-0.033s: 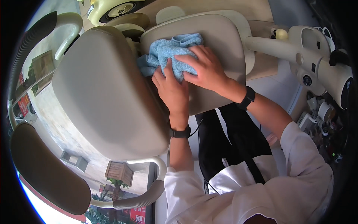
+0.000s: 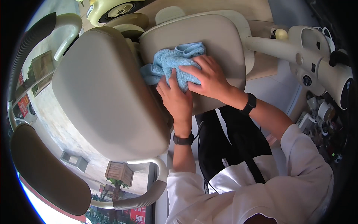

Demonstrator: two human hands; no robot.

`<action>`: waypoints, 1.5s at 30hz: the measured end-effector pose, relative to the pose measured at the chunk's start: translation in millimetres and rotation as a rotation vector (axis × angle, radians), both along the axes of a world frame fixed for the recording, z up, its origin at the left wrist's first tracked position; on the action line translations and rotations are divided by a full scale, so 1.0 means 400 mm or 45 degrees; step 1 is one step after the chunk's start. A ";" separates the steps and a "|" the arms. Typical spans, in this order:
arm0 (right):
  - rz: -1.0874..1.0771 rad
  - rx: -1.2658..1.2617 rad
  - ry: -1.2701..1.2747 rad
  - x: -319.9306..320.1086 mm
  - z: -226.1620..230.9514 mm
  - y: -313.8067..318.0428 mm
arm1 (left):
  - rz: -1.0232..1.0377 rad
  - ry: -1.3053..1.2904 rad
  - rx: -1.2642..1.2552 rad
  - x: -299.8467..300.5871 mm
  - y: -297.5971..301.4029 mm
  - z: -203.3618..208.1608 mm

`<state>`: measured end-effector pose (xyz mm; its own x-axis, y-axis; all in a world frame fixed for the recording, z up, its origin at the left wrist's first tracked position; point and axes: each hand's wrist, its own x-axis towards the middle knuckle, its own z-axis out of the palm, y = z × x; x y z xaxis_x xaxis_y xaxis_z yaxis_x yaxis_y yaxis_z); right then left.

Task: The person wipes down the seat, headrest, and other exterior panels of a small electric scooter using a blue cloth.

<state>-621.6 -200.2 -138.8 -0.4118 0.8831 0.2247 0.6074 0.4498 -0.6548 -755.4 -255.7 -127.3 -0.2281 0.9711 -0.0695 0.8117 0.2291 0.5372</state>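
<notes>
Cloth (image 2: pixel 166 61), pale blue and bunched into soft folds, lies at the upper middle of the frame in our head view, on the smaller beige cushion (image 2: pixel 223 41). Its left end reaches close to the larger beige cushion (image 2: pixel 108 93), which fills the left half of the frame.

Our left hand (image 2: pixel 176 97) comes up from the lower middle with its fingers bent, gripping the cloth's lower edge. Our right hand (image 2: pixel 209 79), just beside it and entering from the right, curls its fingers over the right-hand folds and grips them too. We wear a dark band (image 2: pixel 183 140) on the left wrist and a black watch strap (image 2: pixel 250 104) on the right.

At the lower left we see a dark padded armrest (image 2: pixel 48 170), and near the bottom a ridged grey tube (image 2: pixel 140 196) with a wooden planter (image 2: pixel 119 173) above it. A yellow toy-like car (image 2: pixel 106 11) with a dark wheel shows at the top left; a cream jointed arm (image 2: pixel 276 47) extends across the upper right.
</notes>
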 end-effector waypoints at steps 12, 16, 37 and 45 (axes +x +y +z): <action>0.167 -0.162 -0.010 0.109 -0.027 -0.143 | 0.052 0.010 -0.117 0.111 -0.147 -0.014; 0.023 0.037 0.005 0.107 -0.033 0.046 | 0.021 0.040 0.044 0.120 0.074 -0.025; 0.084 -0.235 -0.018 0.028 0.005 -0.230 | 0.040 -0.055 -0.078 0.042 -0.221 0.002; -0.119 0.049 0.070 0.051 -0.050 -0.004 | 0.019 0.114 0.083 0.095 0.058 -0.021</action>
